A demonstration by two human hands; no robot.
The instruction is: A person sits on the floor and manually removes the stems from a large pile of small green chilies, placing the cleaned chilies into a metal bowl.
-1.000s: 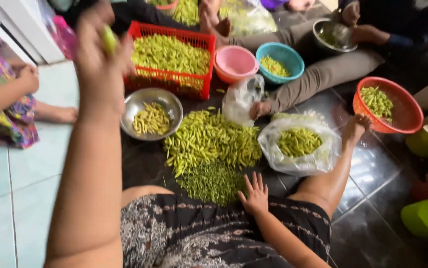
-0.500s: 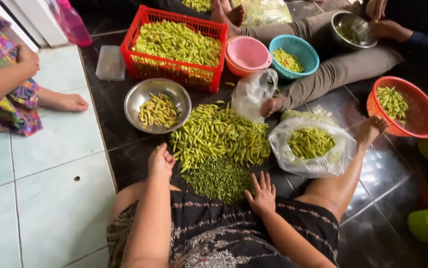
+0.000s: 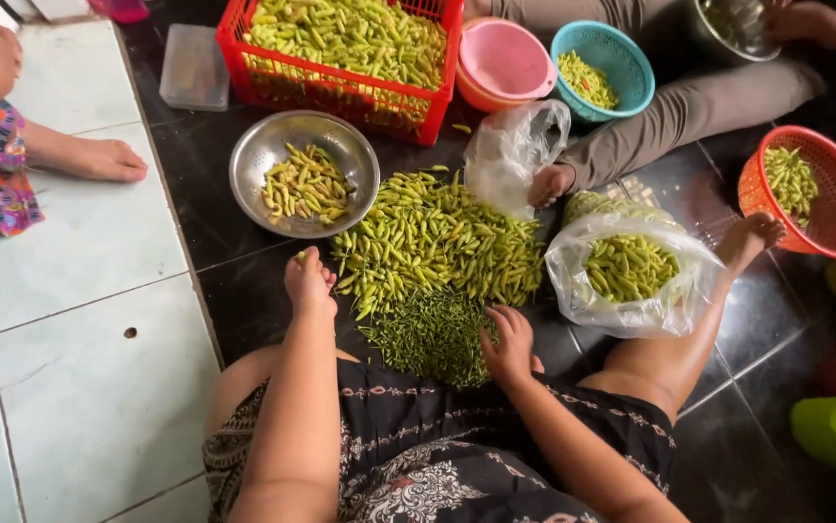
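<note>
The pile of green chilies (image 3: pixel 437 242) lies on the dark floor tiles before your knees. Your left hand (image 3: pixel 309 284) pinches one chili at the pile's left edge; your right hand (image 3: pixel 509 341) rests half-open on the stems heap (image 3: pixel 428 334), so both stay within reach.

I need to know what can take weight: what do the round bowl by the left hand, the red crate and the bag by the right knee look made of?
The round bowl looks like polished metal, likely steel: grey with a bright reflective rim. The red crate looks like moulded plastic: uniform colour, lattice walls. The bag is thin clear plastic film, crinkled and glossy, chillies visible through it.
</note>
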